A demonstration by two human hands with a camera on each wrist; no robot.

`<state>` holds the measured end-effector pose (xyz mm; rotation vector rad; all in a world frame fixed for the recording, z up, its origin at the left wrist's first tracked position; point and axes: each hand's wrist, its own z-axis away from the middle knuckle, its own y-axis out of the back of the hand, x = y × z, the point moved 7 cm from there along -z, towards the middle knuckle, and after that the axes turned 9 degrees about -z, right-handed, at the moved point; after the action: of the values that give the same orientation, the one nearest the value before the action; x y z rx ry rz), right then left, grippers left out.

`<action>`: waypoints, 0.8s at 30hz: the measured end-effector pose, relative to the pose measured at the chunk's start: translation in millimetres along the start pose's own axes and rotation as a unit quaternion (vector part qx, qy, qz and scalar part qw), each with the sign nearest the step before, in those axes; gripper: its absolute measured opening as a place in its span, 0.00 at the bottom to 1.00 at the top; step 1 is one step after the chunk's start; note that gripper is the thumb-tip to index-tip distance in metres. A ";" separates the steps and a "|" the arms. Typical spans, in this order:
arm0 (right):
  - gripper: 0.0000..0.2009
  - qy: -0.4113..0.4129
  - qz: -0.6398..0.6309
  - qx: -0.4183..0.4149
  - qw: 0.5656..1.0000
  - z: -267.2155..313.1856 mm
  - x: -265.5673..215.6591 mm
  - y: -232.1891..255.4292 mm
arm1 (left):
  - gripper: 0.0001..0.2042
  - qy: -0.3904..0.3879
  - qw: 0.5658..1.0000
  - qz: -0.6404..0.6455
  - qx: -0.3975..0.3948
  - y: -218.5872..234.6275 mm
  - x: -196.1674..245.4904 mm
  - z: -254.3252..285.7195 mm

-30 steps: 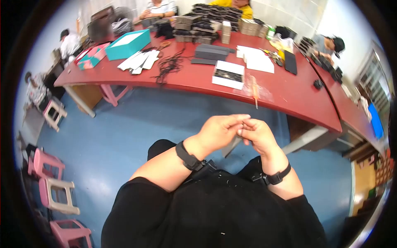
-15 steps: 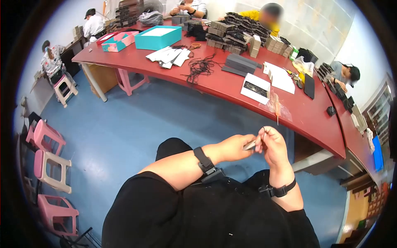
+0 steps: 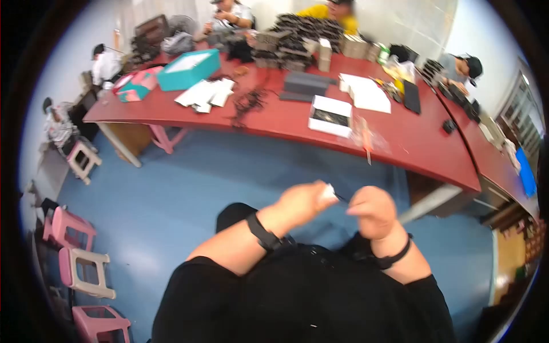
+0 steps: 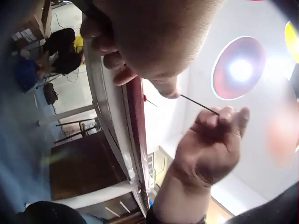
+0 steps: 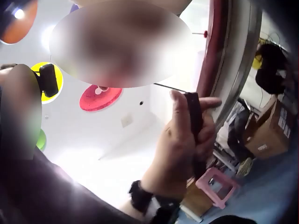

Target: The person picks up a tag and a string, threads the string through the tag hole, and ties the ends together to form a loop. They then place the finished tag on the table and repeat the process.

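My left hand (image 3: 298, 204) grips a small flat block, whose face (image 3: 328, 192) looks whitish in the head view; the right wrist view shows a dark side (image 5: 194, 114) between the thumb and fingers of the left hand (image 5: 170, 140). A thin dark cord (image 4: 198, 104) stretches from the left hand (image 4: 159, 37) to my right hand (image 4: 208, 149), whose fingertips pinch its end. In the head view the right hand (image 3: 374, 211) is held apart from the left, below the table's front edge. Blur covers most of the nearer hand in the right wrist view.
On the red table (image 3: 229, 121) stand an open white box (image 3: 330, 115), an orange-handled tool (image 3: 366, 140), white sheets (image 3: 366, 94), dark cords (image 3: 249, 106), a teal box (image 3: 189, 70) and stacked dark blocks (image 3: 286, 43). Stools (image 3: 86, 271) line the left; several people sit around.
My hands were close together and have moved apart, with the cord drawn between them. The head view has shifted back left after swinging right.
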<state>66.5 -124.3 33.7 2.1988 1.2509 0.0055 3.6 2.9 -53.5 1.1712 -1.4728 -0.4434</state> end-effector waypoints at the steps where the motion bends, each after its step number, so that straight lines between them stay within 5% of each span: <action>1: 0.06 -0.061 0.001 0.122 0.991 15.9 23.7 22.6 | 0.20 -0.013 0.999 -0.013 -0.044 -1.8 11.5 6.2; 2: 0.05 -0.222 -0.052 0.243 0.943 39.2 56.2 47.6 | 0.20 -0.030 0.998 0.003 -0.059 9.0 27.6 10.4; 4: 0.13 -0.327 -0.110 0.253 0.904 33.4 88.2 80.0 | 0.22 -0.094 0.994 -0.043 -0.025 34.6 44.8 16.5; 7: 0.12 -0.327 0.075 0.189 0.923 32.6 106.3 121.2 | 0.22 -0.052 0.974 -0.215 0.050 122.8 46.6 -14.6; 9: 0.11 -0.358 -0.002 0.210 0.910 34.6 119.3 126.3 | 0.17 0.060 0.955 -0.248 0.148 187.4 12.8 -41.4; 10: 0.11 -0.388 -0.077 0.226 0.890 40.8 126.1 127.8 | 0.15 0.105 0.951 -0.256 0.135 214.2 -12.1 -60.9; 11: 0.11 -0.389 -0.076 0.234 0.888 43.1 126.5 131.2 | 0.12 0.020 0.931 -0.301 0.205 241.8 -28.5 -70.6; 13: 0.10 -0.430 -0.069 0.191 0.880 44.8 130.2 123.6 | 0.20 0.131 0.919 -0.326 0.180 276.7 -100.6 -86.2; 15: 0.10 -0.430 -0.061 0.200 0.878 41.8 127.2 122.1 | 0.25 0.176 0.876 -0.429 0.134 270.3 -153.8 -95.8; 17: 0.10 -0.444 -0.024 0.171 0.879 37.2 124.0 121.0 | 0.25 0.078 0.934 -0.331 0.112 231.6 -133.3 -113.6; 18: 0.10 -0.444 -0.023 0.176 0.878 37.8 124.3 120.8 | 0.23 -0.049 0.935 -0.339 0.087 206.9 -118.6 -124.8; 22: 0.11 -0.434 0.001 0.149 0.889 38.4 125.9 119.8 | 0.23 0.035 0.970 -0.241 -0.023 155.2 -133.7 -170.0; 24: 0.11 -0.439 0.011 0.141 0.887 36.3 122.6 120.7 | 0.18 0.025 0.919 -0.384 -0.083 142.4 -139.6 -186.1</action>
<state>239.2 -91.4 30.0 2.0233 0.7169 -1.0978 92.8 242.9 40.4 1.5842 -0.8568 -1.0400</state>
